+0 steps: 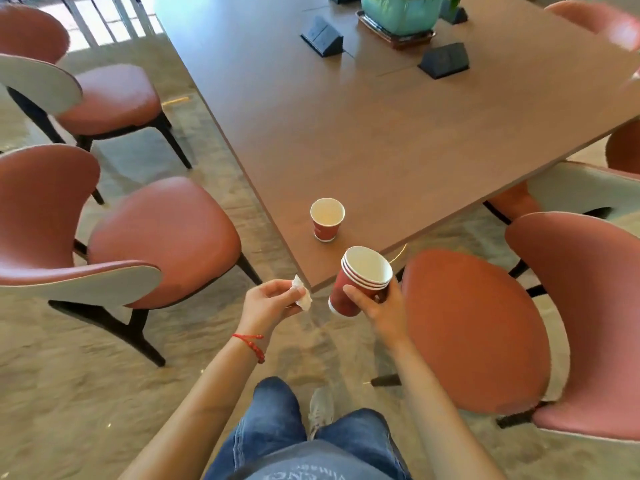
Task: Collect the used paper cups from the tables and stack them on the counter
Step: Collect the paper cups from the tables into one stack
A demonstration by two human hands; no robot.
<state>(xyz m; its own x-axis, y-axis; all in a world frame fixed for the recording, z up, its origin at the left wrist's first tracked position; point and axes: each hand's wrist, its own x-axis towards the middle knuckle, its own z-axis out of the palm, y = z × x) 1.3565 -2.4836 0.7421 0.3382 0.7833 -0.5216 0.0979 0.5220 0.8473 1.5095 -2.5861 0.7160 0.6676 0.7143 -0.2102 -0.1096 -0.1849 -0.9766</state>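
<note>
Cups are the whole job, and one cup stands upright and alone on the surface, near its corner. We hold the stack in our right hand, fingers wrapped around the red wall below the rims; three rims show nested, and the stack is tilted with its mouth toward the surface. Our left hand is closed on a crumpled white tissue, just beside the corner.

We judge the next step to be taking the lone cup and nesting it with the rest, and here the trouble starts. Both hands are occupied. If we reach with the left, the tissue sits between palm and cup, so the grip on the paper wall would be poor and the cup may slip or tip. It looks empty from above, but we cannot rule out dregs, and a knock could spill them over the surface or send the cup off the near edge to the floor.

The other way is to lower the stack into the cup. Tilted as it is, the stack could catch the rim and push the cup over instead of seating. A hard squeeze could also crush the thin paper and jam the nesting.

Chairs crowd both sides, so a wide elbow swing could bump one as we reach.
</note>
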